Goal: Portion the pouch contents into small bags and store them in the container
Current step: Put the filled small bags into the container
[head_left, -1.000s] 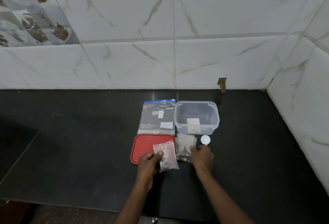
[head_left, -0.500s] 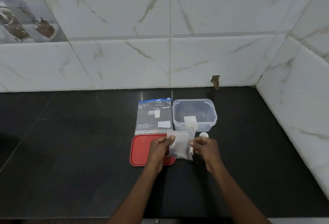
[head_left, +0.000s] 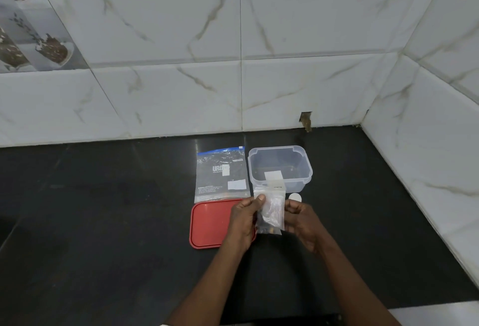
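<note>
The left hand (head_left: 242, 219) pinches the left edge of the small bags (head_left: 270, 209) between thumb and fingers. The right hand (head_left: 302, 218) grips the right edge with curled fingers. Dark contents sit at the bottom, so portioning appears at least partly done. The red lid (head_left: 210, 222) lies flat under the left hand. Beyond it lies the pouch (head_left: 221, 174). Beside the pouch, the container (head_left: 275, 147) stands open with no bags inside, so storage remains.

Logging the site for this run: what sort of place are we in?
Probably a home kitchen corner: a black stone countertop, white marble-look wall tiles, and a clear food container beside its red lid.
</note>
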